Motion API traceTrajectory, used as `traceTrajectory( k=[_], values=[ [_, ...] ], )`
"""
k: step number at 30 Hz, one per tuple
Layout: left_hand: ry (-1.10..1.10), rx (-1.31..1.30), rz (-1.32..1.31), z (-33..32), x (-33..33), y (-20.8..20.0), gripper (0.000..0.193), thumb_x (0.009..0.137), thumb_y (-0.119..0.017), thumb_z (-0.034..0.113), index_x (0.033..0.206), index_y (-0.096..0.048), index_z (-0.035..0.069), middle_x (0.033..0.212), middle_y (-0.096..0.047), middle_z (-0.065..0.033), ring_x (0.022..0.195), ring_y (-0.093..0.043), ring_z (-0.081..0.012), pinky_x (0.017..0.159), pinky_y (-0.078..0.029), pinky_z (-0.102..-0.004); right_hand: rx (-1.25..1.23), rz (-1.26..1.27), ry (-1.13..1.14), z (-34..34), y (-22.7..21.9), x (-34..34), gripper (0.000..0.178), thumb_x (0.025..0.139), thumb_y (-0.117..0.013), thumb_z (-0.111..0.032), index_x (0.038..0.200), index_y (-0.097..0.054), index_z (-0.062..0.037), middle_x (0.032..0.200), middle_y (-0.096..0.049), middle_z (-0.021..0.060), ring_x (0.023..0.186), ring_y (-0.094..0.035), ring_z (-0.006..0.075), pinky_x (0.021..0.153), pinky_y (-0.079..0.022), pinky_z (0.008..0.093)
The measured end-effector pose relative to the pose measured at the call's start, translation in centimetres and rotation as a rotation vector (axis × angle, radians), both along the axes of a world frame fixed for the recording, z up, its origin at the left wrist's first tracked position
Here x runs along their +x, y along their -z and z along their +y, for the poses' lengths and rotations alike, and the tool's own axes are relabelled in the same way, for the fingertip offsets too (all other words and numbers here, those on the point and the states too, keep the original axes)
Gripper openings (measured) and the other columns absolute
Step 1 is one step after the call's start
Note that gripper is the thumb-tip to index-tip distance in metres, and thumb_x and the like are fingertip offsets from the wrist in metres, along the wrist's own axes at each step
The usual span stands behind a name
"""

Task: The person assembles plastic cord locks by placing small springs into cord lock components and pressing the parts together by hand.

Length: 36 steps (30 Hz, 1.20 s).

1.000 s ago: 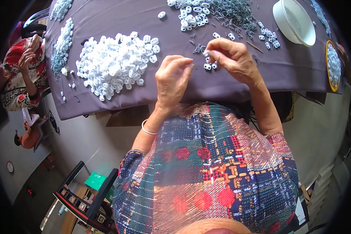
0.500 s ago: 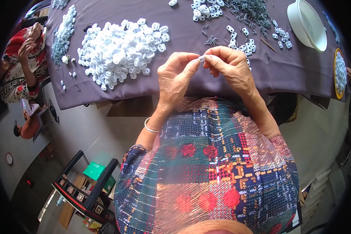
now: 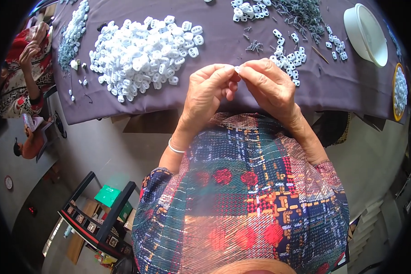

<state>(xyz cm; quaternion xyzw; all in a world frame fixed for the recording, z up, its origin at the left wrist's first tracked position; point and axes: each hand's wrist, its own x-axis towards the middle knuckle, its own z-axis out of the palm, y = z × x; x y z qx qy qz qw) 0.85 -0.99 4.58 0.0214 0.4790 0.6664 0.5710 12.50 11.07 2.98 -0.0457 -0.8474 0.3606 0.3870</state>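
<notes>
I have both hands pinched together on one small white plastic piece (image 3: 236, 69): the left hand (image 3: 208, 93) closes thumb and forefinger on it from one side, the right hand (image 3: 266, 86) does the same from the other, and the fingertips nearly meet around it. The piece sits just above the near edge of the table, over the purple cloth (image 3: 223, 41). Little of it shows, only a pale sliver between the fingers, so I cannot tell its shape or whether a second part is being pressed into it.

The grip is shallow and right at the fingertips, so I judge the piece could pop out and drop past the cloth edge to the floor if the pressure goes uneven.

Just beyond the right hand lies a scatter of small white clips (image 3: 288, 58) with a few grey pins (image 3: 255, 45) beside them. To the left, farther out, sits the big heap of white clips (image 3: 144, 55). At the far edge are a pile of grey pins (image 3: 306, 11) and, to the right, a white bowl (image 3: 365, 29).
</notes>
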Motion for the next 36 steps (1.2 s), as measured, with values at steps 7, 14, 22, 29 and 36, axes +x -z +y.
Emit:
traceTrajectory(
  k=[7, 14, 22, 29, 36],
  values=[
    [0.144, -0.022, -0.109, -0.6, -1.2, 0.8, 0.016, 0.087, -0.058, 0.012, 0.088, -0.061, -0.003, 0.077, -0.061, -0.0070, 0.064, -0.055, -0.0089, 0.052, -0.045, -0.0212, -0.077, -0.041, -0.124, 0.2, 0.0, 0.1, 0.032, 0.067, -0.065, 0.013, 0.097, -0.062, 0.0013, 0.087, -0.062, 0.0120, 0.073, -0.061, 0.0214, 0.061, -0.050, 0.0268],
    [-0.158, 0.030, -0.223, -0.1, 0.0, 1.2, 0.013, 0.087, -0.058, 0.010, 0.095, -0.059, 0.000, 0.085, -0.061, -0.0066, 0.071, -0.055, -0.0108, 0.055, -0.045, -0.0232, -0.525, -0.236, 0.030, -1.8, -0.5, -0.3, 0.017, 0.079, -0.062, 0.003, 0.096, -0.059, 0.0000, 0.089, -0.059, 0.0055, 0.074, -0.058, 0.0108, 0.063, -0.046, 0.0189],
    [-0.169, -0.015, 0.090, 0.4, 0.4, 0.2, 0.013, 0.085, -0.062, 0.010, 0.092, -0.060, -0.001, 0.082, -0.063, -0.0067, 0.071, -0.060, -0.0120, 0.055, -0.048, -0.0223, -1.044, -0.302, 0.079, -1.6, -0.9, -1.1, 0.011, 0.081, -0.064, -0.009, 0.087, -0.061, -0.0004, 0.078, -0.061, 0.0006, 0.067, -0.055, 0.0052, 0.058, -0.045, 0.0202],
    [-0.005, -0.136, 0.417, 0.5, 0.1, -0.7, 0.014, 0.083, -0.065, 0.010, 0.090, -0.064, -0.002, 0.072, -0.062, -0.0047, 0.061, -0.056, -0.0090, 0.055, -0.044, -0.0202, -0.961, -0.524, -0.051, 0.4, -1.5, -0.5, 0.014, 0.084, -0.062, -0.013, 0.088, -0.062, 0.0002, 0.075, -0.060, -0.0012, 0.066, -0.052, 0.0033, 0.060, -0.043, 0.0191],
    [-0.189, -0.031, 0.239, 1.5, 0.9, 0.2, 0.015, 0.084, -0.064, 0.012, 0.091, -0.064, -0.001, 0.077, -0.063, -0.0040, 0.063, -0.055, -0.0076, 0.053, -0.043, -0.0190, -1.172, -0.282, 0.064, -1.6, -0.6, -1.1, 0.012, 0.087, -0.060, -0.010, 0.093, -0.060, -0.0005, 0.078, -0.059, -0.0004, 0.063, -0.051, 0.0048, 0.056, -0.041, 0.0173]
  ],
)
